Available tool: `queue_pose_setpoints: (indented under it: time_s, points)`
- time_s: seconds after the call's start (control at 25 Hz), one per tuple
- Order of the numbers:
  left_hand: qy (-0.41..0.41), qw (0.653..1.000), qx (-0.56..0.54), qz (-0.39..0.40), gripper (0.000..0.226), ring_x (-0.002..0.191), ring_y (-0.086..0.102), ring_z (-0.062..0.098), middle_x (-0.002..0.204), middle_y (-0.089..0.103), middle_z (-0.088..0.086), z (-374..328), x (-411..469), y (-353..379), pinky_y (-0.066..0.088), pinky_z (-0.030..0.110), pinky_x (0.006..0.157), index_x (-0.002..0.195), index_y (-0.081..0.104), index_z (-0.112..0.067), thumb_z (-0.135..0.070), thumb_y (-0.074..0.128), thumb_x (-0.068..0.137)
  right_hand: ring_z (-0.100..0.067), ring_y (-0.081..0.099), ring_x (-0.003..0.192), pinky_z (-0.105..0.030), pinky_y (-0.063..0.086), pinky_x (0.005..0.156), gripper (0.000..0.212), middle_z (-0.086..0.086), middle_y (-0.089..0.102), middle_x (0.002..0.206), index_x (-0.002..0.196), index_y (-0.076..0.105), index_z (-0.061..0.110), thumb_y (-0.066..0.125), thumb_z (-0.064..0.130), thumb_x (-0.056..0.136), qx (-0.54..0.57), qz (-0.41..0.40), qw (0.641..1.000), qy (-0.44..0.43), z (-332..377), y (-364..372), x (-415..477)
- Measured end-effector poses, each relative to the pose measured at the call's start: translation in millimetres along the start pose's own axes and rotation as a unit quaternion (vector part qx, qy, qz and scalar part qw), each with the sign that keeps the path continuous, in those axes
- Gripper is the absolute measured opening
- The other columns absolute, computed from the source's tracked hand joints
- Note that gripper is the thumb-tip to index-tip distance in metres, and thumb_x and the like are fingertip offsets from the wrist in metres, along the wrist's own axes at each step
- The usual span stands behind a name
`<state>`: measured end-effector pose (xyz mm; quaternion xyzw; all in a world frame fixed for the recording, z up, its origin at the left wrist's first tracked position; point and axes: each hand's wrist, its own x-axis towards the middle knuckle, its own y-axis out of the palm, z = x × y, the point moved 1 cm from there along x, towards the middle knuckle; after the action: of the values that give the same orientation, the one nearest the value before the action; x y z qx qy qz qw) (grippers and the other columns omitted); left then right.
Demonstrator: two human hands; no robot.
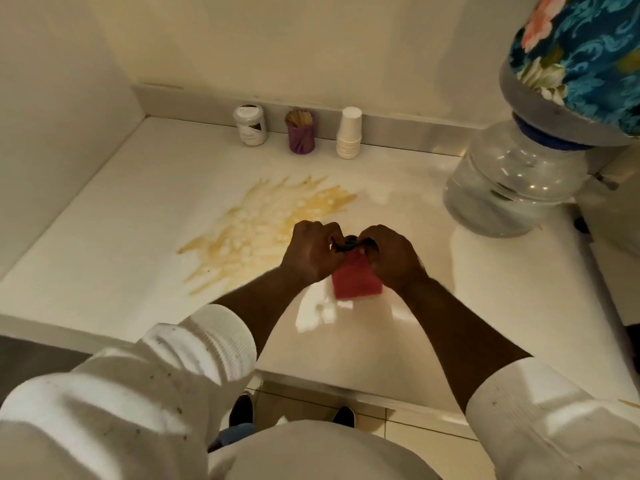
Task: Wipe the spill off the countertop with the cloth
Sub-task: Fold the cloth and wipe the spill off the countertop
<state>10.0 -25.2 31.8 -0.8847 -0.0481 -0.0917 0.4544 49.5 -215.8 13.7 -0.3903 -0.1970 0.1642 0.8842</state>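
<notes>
A yellow-brown spill (263, 223) with white foamy patches spreads across the white countertop (114, 244), left of centre. A folded red cloth (355, 278) hangs just above the counter, right of the spill's near edge. My left hand (311, 252) and my right hand (389, 256) both pinch its top edge, where something small and dark shows between the fingers. The cloth's upper part is hidden by my fingers. Both white sleeves are pushed up the forearms.
Along the back wall stand a white jar (250, 125), a purple holder of wooden sticks (300, 132) and a stack of white paper cups (349, 132). A large clear water bottle (512, 181) under a floral cover (581, 57) stands at the right. The counter's front edge is near my body.
</notes>
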Motion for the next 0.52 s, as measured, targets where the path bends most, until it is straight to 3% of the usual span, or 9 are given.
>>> queue_pose_setpoints:
  time_s: [0.12,0.28,0.52]
  points:
    - [0.000,1.000,-0.003,-0.023,0.028,0.062,0.064,0.024,0.064,0.069,0.001,36,-10,-48,0.047,0.036,0.075,0.075,0.070,-0.018,-0.042,0.058,0.067,-0.029,0.067,0.096,-0.039,0.055,0.085,0.023,-0.007,0.072,0.105,0.106,0.071,0.010,0.058,0.012,0.088,0.015,0.004,0.999,-0.042,43,33,22]
    - [-0.017,0.999,-0.025,-0.012,0.027,0.065,0.064,0.023,0.064,0.068,0.000,93,-22,-111,0.046,0.039,0.083,0.074,0.065,-0.018,-0.042,0.056,0.066,-0.028,0.066,0.096,-0.040,0.054,0.082,0.022,-0.006,0.070,0.106,0.109,0.068,0.012,0.060,0.011,0.089,0.019,0.015,0.998,-0.063,107,81,52]
    - [0.014,0.998,-0.060,0.012,0.026,0.063,0.067,0.023,0.064,0.069,0.000,195,-49,-183,0.053,0.043,0.074,0.074,0.065,-0.015,-0.039,0.060,0.066,-0.023,0.064,0.091,-0.037,0.053,0.077,0.020,-0.003,0.067,0.102,0.106,0.068,0.013,0.064,0.009,0.087,0.009,0.021,0.997,-0.073,200,158,75]
